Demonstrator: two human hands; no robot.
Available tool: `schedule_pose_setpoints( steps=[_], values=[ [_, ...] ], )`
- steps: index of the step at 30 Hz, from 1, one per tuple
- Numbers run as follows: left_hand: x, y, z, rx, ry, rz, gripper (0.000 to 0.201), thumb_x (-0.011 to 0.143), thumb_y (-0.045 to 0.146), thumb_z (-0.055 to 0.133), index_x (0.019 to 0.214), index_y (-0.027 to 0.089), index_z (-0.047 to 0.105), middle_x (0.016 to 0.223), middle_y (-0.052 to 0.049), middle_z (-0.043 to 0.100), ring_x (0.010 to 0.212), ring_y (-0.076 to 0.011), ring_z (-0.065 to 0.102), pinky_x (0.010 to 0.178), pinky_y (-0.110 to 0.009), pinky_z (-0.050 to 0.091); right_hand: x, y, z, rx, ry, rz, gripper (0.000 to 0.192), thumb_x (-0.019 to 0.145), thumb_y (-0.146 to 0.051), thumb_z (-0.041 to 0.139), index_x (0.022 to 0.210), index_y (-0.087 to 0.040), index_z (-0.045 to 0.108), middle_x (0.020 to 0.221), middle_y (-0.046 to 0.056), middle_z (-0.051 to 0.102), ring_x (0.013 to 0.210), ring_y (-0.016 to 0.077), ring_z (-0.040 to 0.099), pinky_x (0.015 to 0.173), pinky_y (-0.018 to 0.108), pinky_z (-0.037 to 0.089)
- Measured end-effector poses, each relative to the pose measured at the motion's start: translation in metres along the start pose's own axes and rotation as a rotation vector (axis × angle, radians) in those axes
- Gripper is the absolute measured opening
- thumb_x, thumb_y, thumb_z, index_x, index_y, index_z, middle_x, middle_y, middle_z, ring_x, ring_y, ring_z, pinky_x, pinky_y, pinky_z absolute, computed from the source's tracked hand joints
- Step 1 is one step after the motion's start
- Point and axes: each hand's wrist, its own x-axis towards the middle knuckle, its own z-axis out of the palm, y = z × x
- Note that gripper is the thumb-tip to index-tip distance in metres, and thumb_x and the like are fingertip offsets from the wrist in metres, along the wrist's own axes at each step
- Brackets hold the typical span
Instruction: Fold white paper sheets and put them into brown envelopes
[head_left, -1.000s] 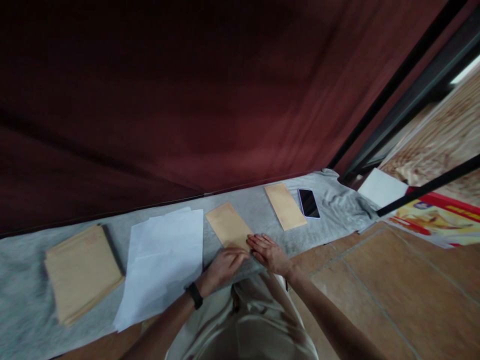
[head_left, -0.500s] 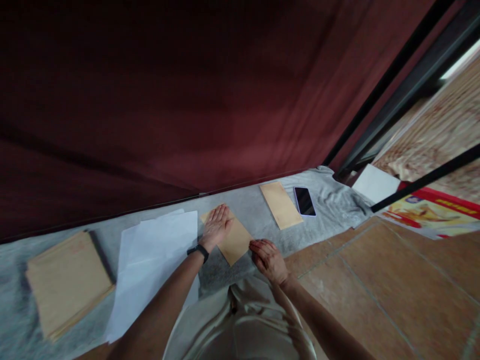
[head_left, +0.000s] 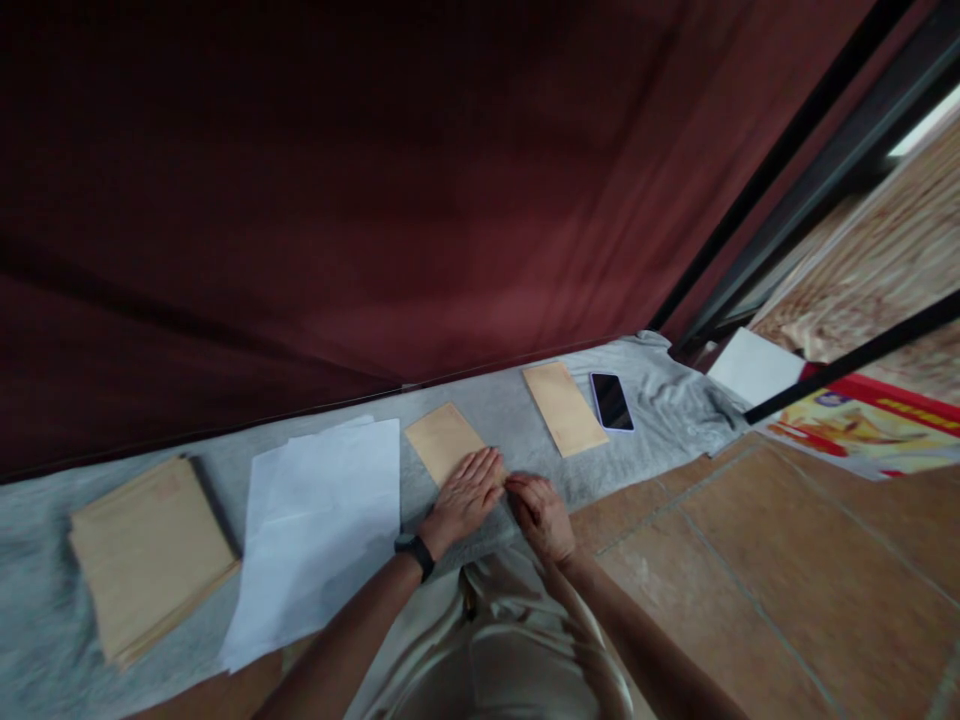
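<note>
A brown envelope [head_left: 444,441] lies flat on the grey cloth [head_left: 517,415] in front of me. My left hand [head_left: 465,497], with a black band on the wrist, rests palm down on the envelope's near end, fingers spread. My right hand [head_left: 541,515] sits beside it at the envelope's near right corner, fingers curled down onto the edge. The envelope's near end is hidden under both hands.
A stack of white paper sheets [head_left: 319,525] lies left of the envelope, and a pile of brown envelopes [head_left: 146,550] further left. A second single envelope [head_left: 564,407] and a dark phone [head_left: 611,401] lie to the right. A dark red curtain hangs behind; tiled floor is at right.
My left hand has slid from the envelope's far end back to its near end, next to my right hand. The right hand has stayed at the near corner.
</note>
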Motion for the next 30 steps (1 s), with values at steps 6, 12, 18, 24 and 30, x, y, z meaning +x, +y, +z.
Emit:
schedule_pose_setpoints(
  steps=[6,12,18,24,30],
  values=[
    [-0.021,0.024,-0.003,-0.019,0.017,0.066,0.055,0.105,0.041,0.038,0.152,0.011,0.044,0.160,-0.014,0.045,0.152,-0.0215,0.036,0.126,-0.041,0.028,0.018,-0.001,0.007,-0.048,0.087,0.189,0.040,0.097,-0.015,0.043,0.132,-0.017,0.063,0.130,0.014,0.065,0.124,0.0260,0.059,0.109,0.045,0.049],
    [-0.048,0.048,0.011,0.011,0.092,0.023,0.049,0.104,0.040,0.044,0.143,0.014,0.054,0.150,-0.016,0.056,0.145,-0.0245,0.047,0.123,-0.047,0.033,0.050,-0.009,0.014,-0.224,-0.091,0.363,0.029,0.094,-0.016,0.053,0.117,-0.019,0.070,0.114,0.014,0.068,0.111,0.0280,0.064,0.100,0.040,0.052],
    [-0.062,0.061,0.001,0.083,0.048,-0.007,0.056,0.104,0.042,0.041,0.150,0.011,0.046,0.156,-0.015,0.051,0.148,-0.0234,0.043,0.125,-0.044,0.031,0.066,-0.006,0.021,-0.132,-0.071,0.442,0.014,0.090,-0.016,0.058,0.090,-0.022,0.071,0.092,0.010,0.073,0.092,0.0228,0.069,0.083,0.031,0.053],
    [-0.062,0.058,0.002,0.114,0.073,0.009,0.055,0.104,0.042,0.042,0.152,0.014,0.045,0.158,-0.013,0.048,0.147,-0.0231,0.045,0.124,-0.043,0.033,0.066,0.006,0.016,0.191,-0.078,0.543,0.015,0.081,-0.015,0.059,0.070,-0.023,0.065,0.071,0.002,0.070,0.076,0.0201,0.068,0.075,0.029,0.054],
    [-0.063,0.055,-0.002,-0.025,0.091,0.006,0.057,0.105,0.040,0.043,0.157,0.018,0.036,0.161,-0.011,0.044,0.150,-0.0235,0.039,0.124,-0.046,0.035,0.052,0.001,0.015,0.503,-0.031,0.658,0.010,0.082,-0.031,0.059,0.077,-0.023,0.058,0.068,-0.002,0.065,0.061,0.0176,0.066,0.056,0.029,0.058]
  ],
)
